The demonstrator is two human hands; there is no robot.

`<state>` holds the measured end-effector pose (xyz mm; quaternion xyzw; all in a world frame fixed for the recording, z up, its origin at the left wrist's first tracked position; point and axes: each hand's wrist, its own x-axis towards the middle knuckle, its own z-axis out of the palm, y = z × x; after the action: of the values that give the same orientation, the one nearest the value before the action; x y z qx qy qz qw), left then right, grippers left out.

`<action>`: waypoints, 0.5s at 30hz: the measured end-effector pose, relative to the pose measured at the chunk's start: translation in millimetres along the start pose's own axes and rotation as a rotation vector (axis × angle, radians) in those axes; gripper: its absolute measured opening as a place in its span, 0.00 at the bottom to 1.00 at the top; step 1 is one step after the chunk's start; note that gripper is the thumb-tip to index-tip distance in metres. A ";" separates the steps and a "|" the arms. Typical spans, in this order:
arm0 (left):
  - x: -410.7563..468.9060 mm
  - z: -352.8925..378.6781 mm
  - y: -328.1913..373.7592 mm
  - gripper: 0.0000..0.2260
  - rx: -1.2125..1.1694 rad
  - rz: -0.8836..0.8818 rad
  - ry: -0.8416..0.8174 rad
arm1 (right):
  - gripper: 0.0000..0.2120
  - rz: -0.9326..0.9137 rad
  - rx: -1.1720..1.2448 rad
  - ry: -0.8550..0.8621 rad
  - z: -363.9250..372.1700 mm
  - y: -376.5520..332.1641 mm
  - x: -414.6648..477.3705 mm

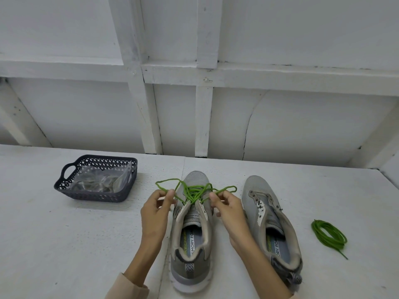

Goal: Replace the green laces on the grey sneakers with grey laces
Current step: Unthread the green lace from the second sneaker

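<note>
Toward the counter's (64, 244) back left, a basket (92, 196) held a clear bag (103, 179), probably the grey laces, parked until needed. Mid-counter near the front edge, the left hand (156, 209) and right hand (228, 209) each pinched a loop of green lace (193, 192) above the laced sneaker (190, 244), seemingly to draw it from the eyelets. The other sneaker (274, 225) stood unlaced beside it, its removed lace (328, 234) coiled toward the right edge.

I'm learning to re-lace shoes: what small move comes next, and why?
Probably draw the green lace out of the next eyelets: left hand and right hand each pinch a loop of it, yet it is threaded in the sneaker between them. The other sneaker is already bare, its coiled lace beside it.
</note>
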<state>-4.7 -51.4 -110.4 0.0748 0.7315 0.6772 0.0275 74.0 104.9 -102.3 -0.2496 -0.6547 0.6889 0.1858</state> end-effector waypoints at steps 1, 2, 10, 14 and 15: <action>-1.6 0.6 0.3 0.12 0.019 -0.001 -0.058 | 0.09 -0.002 -0.007 -0.035 0.3 -1.2 -0.9; -2.7 1.4 -0.4 0.14 0.056 -0.001 -0.127 | 0.08 -0.003 -0.020 -0.077 1.9 -2.8 -1.7; -2.4 -1.1 1.2 0.11 0.025 0.038 0.045 | 0.10 -0.037 0.019 0.102 -2.8 -2.6 2.3; -6.0 2.6 1.3 0.14 0.113 0.017 -0.181 | 0.12 -0.008 -0.070 -0.092 3.5 -2.8 -2.5; -5.3 2.2 0.5 0.14 0.118 0.023 -0.166 | 0.12 -0.021 -0.069 -0.078 4.4 -2.6 -2.0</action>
<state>0.9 -50.0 -110.4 0.1403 0.7645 0.6247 0.0757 72.8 100.3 -99.4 -0.2218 -0.6874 0.6732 0.1587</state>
